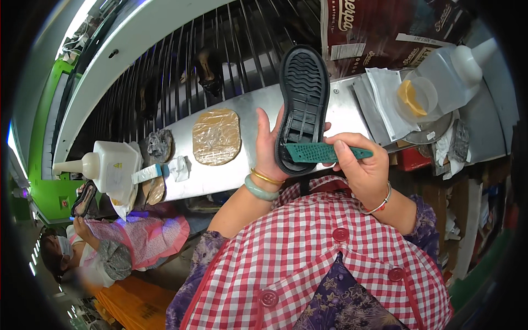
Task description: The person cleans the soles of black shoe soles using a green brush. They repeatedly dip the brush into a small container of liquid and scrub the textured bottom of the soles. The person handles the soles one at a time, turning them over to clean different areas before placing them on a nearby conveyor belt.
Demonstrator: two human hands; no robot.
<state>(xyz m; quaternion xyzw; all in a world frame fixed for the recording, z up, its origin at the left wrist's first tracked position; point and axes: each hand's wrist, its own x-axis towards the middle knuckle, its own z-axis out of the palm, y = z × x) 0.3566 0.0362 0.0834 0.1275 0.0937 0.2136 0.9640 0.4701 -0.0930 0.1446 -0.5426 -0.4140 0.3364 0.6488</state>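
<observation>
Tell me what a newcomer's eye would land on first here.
Mid-frame, the left hand holds a black shoe sole upright, tread facing the camera, while the right hand lays a teal brush across its heel. Behind them runs a metal bench with a white squeeze bottle at far left.

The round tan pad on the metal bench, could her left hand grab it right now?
Probably not straight away. The left hand is wrapped around the black shoe sole, so it is full. The tan pad lies just beside it on the metal bench with nothing between.
</observation>
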